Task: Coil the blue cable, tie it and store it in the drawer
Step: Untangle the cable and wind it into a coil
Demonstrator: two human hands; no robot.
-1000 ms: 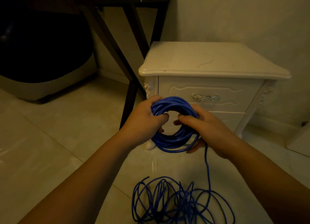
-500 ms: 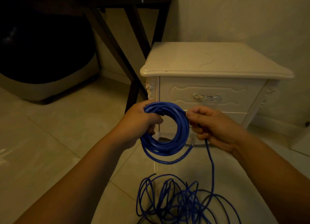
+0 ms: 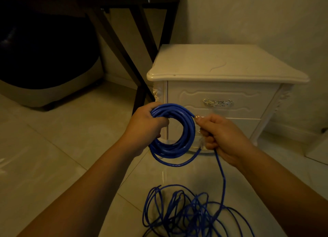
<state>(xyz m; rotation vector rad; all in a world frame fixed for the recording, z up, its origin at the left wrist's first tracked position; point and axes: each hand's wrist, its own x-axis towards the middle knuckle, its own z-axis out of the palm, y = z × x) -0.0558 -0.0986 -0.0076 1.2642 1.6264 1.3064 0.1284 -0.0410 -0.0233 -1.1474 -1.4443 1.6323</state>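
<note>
My left hand (image 3: 143,128) grips the upper left of a round coil of blue cable (image 3: 188,130), held up in front of the nightstand. One loop sags lower than the others. My right hand (image 3: 220,135) pinches the running strand at the coil's right side. From that hand the strand drops to a loose tangle of blue cable (image 3: 186,213) on the floor. Behind the coil, the top drawer (image 3: 188,98) of the white nightstand is closed, with a silver handle (image 3: 218,102).
The white nightstand (image 3: 221,64) stands against the wall. A dark folding table's legs (image 3: 142,62) rise to its left, and a dark bin-like object (image 3: 44,62) sits at far left. The floor (image 3: 53,139) is pale glossy tile.
The coil has shifted slightly left and up. My right hand has moved from the coil's lower right to its right side, laying another turn of cable onto it.
</note>
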